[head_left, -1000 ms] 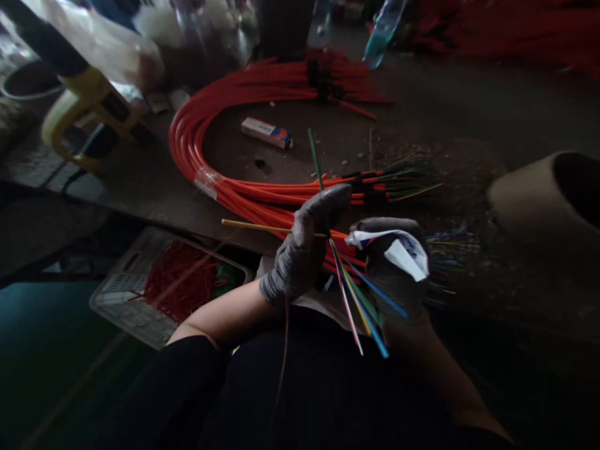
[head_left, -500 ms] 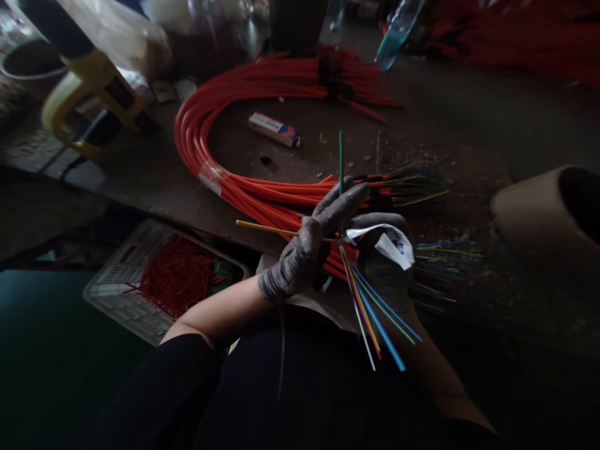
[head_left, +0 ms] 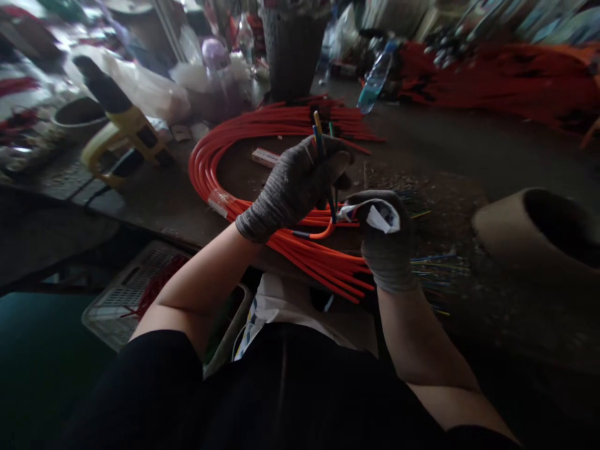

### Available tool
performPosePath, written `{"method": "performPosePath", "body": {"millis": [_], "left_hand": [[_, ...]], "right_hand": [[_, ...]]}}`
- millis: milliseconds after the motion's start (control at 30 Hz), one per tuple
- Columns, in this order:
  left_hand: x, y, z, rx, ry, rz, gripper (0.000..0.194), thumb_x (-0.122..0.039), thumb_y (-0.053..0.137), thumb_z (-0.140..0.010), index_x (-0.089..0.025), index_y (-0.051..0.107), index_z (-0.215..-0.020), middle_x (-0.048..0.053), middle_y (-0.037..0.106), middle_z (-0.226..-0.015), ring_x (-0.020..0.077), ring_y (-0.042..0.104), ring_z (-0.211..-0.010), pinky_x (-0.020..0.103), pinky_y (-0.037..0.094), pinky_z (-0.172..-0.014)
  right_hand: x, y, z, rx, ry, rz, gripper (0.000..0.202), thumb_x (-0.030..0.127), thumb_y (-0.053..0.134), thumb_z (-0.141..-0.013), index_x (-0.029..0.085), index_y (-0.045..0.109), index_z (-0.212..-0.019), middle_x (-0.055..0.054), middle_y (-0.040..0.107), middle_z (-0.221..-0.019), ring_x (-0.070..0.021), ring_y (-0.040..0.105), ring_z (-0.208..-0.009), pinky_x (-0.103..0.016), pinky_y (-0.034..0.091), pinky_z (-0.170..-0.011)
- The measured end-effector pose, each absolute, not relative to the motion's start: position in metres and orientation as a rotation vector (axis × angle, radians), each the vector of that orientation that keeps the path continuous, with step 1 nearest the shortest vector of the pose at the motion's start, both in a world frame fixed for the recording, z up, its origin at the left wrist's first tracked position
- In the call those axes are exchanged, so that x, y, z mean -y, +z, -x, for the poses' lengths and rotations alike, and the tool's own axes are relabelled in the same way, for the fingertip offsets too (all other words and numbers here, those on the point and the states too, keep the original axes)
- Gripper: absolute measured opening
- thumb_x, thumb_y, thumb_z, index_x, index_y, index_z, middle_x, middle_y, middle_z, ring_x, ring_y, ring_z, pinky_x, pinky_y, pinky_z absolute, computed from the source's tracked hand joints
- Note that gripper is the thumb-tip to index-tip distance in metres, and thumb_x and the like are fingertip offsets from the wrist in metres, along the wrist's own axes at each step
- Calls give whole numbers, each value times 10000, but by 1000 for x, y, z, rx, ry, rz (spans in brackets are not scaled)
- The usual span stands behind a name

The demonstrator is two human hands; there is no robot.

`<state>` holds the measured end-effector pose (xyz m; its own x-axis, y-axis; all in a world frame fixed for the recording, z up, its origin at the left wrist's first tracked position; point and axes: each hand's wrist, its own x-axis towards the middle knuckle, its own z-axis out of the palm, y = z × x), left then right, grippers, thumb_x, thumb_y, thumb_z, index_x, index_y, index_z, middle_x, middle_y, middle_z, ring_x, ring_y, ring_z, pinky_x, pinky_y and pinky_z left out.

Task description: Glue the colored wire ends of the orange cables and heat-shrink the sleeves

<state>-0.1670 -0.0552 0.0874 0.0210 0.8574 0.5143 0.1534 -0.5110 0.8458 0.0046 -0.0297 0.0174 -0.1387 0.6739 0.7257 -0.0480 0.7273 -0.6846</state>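
Note:
My left hand (head_left: 300,178), in a grey knit glove, is closed around several thin coloured wires (head_left: 317,132) whose tips stick up above the fingers. The wires run down to the bent end of an orange cable (head_left: 323,234). Just to the right, my gloved right hand (head_left: 388,250) grips a curled, flattened white tube (head_left: 382,219), its narrow end close to the wires. Whether that end touches them I cannot tell. Under both hands lies a bundle of orange cables (head_left: 323,269), looped back on the bench and taped at one spot.
A yellow-handled tool (head_left: 129,134) stands at the left. The small box (head_left: 265,157) lies inside the cable loop. A cardboard tube (head_left: 501,219) is at the right, a bottle (head_left: 375,81) at the back. Below left, a plastic basket (head_left: 105,319) holds red pieces.
The wires, spread downward and sideways before, are now gathered upright in my left hand, which has risen. The right hand keeps the white tube. The camera view has tilted upward.

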Motion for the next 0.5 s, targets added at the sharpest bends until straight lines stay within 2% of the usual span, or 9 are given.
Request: {"method": "performPosePath", "body": {"millis": [100, 200, 333, 433, 500], "left_hand": [[54, 92, 163, -1076, 1502, -1624, 115, -187, 557, -987, -174, 559, -873, -29, 672, -656, 59, 534, -426, 183, 377, -378], [53, 89, 163, -1134, 1557, -1584, 123, -233, 556, -998, -178, 570, -889, -39, 665, -631, 57, 523, -422, 180, 388, -394], [56, 79, 168, -1164, 1626, -1595, 120, -306, 558, -996, -194, 593, -970, -36, 685, -642, 69, 520, -404, 194, 404, -399], [74, 71, 165, -1123, 1725, -1592, 171, -367, 581, -987, -203, 606, -1027, -24, 705, -702, 60, 514, -392, 197, 400, -388], [96, 63, 155, -1123, 1728, -1613, 245, -419, 544, -1009, -216, 615, -1126, 3, 744, -840, 54, 532, -407, 205, 415, -396]], "right_hand": [[32, 17, -11, 1759, 429, 496, 137, 251, 622, -945, 294, 747, -982, -38, 725, -888, -209, 662, -843, -382, 524, -794], [33, 10, -12, 1847, 192, 480, 154, 251, 697, -882, 308, 761, -1010, -52, 740, -948, -246, 646, -920, -445, 501, -900], [29, -3, 4, 1552, 574, 539, 122, 265, 607, -937, 281, 728, -933, -22, 729, -894, -197, 668, -844, -382, 539, -824], [32, -4, 13, 1394, 832, 529, 101, 338, 657, -915, 269, 709, -864, -20, 726, -873, -183, 665, -806, -361, 569, -789], [39, 0, 6, 1432, 907, 535, 148, 403, 701, -892, 266, 704, -839, -25, 723, -854, -187, 659, -795, -371, 581, -781]]}}
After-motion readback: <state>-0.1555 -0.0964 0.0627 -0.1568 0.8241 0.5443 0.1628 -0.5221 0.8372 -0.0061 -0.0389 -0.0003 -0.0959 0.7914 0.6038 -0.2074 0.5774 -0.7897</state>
